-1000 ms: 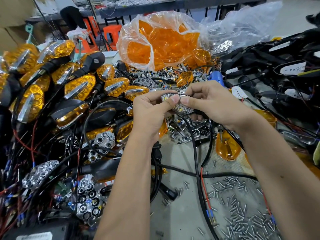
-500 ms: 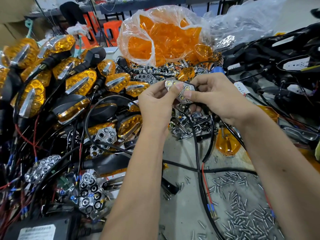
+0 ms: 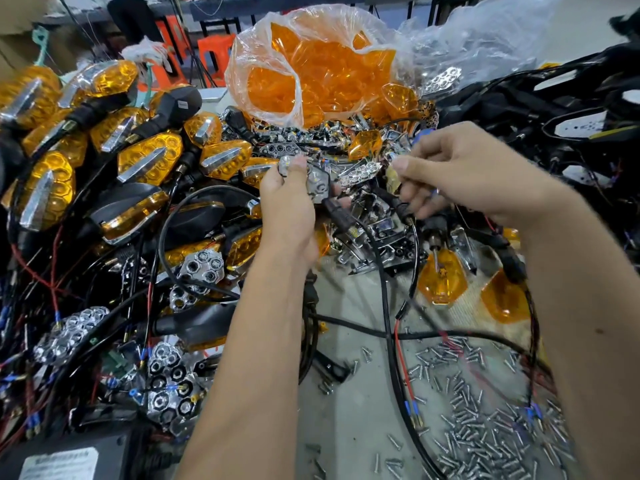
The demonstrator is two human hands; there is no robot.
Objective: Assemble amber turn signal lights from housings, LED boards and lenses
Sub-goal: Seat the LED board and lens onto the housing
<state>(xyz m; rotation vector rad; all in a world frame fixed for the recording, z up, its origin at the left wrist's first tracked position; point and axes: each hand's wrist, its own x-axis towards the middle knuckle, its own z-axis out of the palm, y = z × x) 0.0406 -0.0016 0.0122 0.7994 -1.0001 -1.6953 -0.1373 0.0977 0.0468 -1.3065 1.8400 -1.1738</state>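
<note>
Head view: left hand (image 3: 289,202) pinches the light (image 3: 317,183); right hand (image 3: 460,174), fingers curled, apparently pinches a wire. Keep the left thumb pressing the light while routing its cable (image 3: 384,292) below both hands

white label (image 3: 58,463) on black box, bottom left | print blurred | no text readable

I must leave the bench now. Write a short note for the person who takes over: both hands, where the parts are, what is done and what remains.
Left hand grips a housing fitted with a chrome reflector, its black lead hanging down.
Right hand is near it, fingers curled; what it holds is blurred.
Amber lenses: bag at the back, loose lens right of centre.
Screws lie front right.
Finished lights are piled left.
Left to do: lens and screws on the held unit.
</note>
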